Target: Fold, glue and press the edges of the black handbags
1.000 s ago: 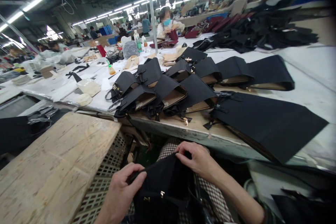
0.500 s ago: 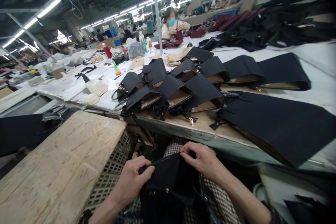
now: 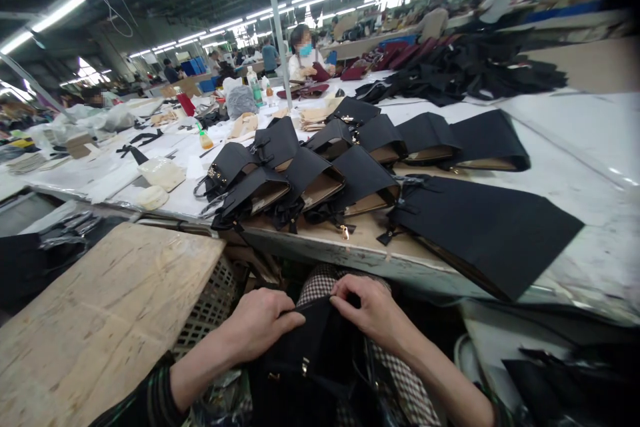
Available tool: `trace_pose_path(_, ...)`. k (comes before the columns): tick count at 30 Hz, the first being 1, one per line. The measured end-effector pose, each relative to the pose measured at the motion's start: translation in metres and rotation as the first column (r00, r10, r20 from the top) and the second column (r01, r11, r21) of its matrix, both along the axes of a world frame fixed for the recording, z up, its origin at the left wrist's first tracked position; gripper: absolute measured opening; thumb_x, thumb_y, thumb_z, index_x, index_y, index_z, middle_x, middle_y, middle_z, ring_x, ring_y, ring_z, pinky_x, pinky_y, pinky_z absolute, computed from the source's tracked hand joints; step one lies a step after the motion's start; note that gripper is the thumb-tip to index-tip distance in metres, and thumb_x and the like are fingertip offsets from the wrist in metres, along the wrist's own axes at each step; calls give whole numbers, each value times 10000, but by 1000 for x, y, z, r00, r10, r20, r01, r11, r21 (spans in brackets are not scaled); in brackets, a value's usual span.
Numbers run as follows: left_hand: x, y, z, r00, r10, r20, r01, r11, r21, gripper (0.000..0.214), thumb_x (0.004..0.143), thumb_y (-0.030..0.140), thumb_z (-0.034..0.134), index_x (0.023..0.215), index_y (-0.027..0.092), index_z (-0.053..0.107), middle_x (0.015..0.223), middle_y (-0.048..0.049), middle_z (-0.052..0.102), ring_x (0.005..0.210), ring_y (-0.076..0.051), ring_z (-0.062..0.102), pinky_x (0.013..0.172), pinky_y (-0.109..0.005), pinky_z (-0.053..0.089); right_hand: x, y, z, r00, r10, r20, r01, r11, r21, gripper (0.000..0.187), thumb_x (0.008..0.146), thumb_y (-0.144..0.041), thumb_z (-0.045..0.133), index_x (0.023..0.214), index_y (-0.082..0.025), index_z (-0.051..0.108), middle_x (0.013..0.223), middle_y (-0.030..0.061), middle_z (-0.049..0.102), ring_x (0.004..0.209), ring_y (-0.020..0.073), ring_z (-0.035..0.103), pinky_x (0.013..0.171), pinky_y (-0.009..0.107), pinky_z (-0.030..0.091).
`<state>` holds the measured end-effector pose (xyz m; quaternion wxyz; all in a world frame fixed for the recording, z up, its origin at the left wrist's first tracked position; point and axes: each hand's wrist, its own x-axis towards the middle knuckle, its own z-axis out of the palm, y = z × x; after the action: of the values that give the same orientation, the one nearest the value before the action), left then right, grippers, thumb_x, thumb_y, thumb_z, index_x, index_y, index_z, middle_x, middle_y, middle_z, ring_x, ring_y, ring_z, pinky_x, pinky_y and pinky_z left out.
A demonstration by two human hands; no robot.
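L hand (image 3: 260, 323), R hand (image 3: 370, 313) both pinching black bag (image 3: 320, 360) top edge; bag prob. upright, top twd bench (image 3: 350, 250).

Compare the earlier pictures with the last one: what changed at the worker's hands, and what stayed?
The left hand slid right along the top edge of the black bag on the lap, until its fingers nearly meet the right hand. Both kept their pinch on it. The bags on the table stayed put.
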<state>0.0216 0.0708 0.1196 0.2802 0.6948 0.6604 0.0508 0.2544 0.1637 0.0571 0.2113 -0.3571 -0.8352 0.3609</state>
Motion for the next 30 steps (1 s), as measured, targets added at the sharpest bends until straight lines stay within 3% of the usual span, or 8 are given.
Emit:
trace_pose_path(5, 9, 18, -7, 989, -113, 90, 116, 993, -19, 385, 924, 393, 507, 627, 175, 615, 639, 7, 582, 618, -130, 505, 586, -236, 301, 6, 0, -4, 999, -13, -43, 13, 1000, -13, 136, 876, -227, 591, 740, -223, 577, 914, 7, 715, 888, 215, 647, 841, 339, 455)
trace_pose_path(10, 13, 27, -10, 994, -110, 30, 110, 994, -20, 421, 896, 389, 539, 543, 167, 599, 508, 33, 425, 511, -106, 360, 514, -255, 210, 7, 2, -3, 999, -35, -18, 35, 999, -17, 144, 866, -194, 613, 729, -221, 579, 859, 0, 706, 852, 214, 639, 826, 342, 460)
trace_pose_path(14, 24, 42, -12, 991, -125, 49, 126, 992, -30, 409, 888, 468, 556, 615, 184, 665, 528, 30, 486, 527, -117, 406, 507, -247, 214, 8, 0, -3, 998, -47, -33, 47, 999, -24, 154, 873, -181, 632, 735, -219, 573, 876, -9, 702, 859, 205, 634, 829, 336, 453)
trace_pose_path(17, 34, 53, -16, 973, -187, 136, 188, 982, 0, 284, 884, 397, 569, 713, 204, 687, 605, 29, 560, 594, -131, 470, 543, -225, 277, 13, 2, -1, 999, -20, -46, 18, 999, -32, 144, 877, -180, 657, 757, -221, 589, 884, -18, 698, 877, 199, 630, 835, 328, 445)
trace_pose_path(21, 41, 58, -18, 954, -233, 188, 233, 972, 18, 236, 868, 306, 568, 665, 199, 622, 603, 39, 525, 602, -126, 449, 569, -219, 303, 25, 10, 7, 994, 70, -89, -77, 993, -87, 142, 856, -162, 705, 769, -221, 610, 949, -23, 693, 900, 181, 633, 836, 295, 446)
trace_pose_path(26, 42, 58, -19, 967, -181, 178, 184, 983, 2, 242, 855, 275, 568, 633, 180, 551, 584, 54, 461, 575, -104, 410, 551, -231, 258, 37, 19, 13, 994, 50, -96, -61, 990, -124, 173, 823, -111, 700, 710, -206, 609, 1051, -1, 692, 963, 191, 643, 856, 295, 445)
trace_pose_path(30, 41, 59, -20, 968, -138, 208, 149, 988, -40, 258, 856, 284, 561, 626, 171, 530, 586, 59, 457, 575, -96, 409, 547, -233, 248, 36, 20, 6, 996, -28, -83, 16, 989, -144, 178, 810, -103, 669, 679, -209, 612, 987, -1, 716, 931, 205, 660, 840, 314, 453)
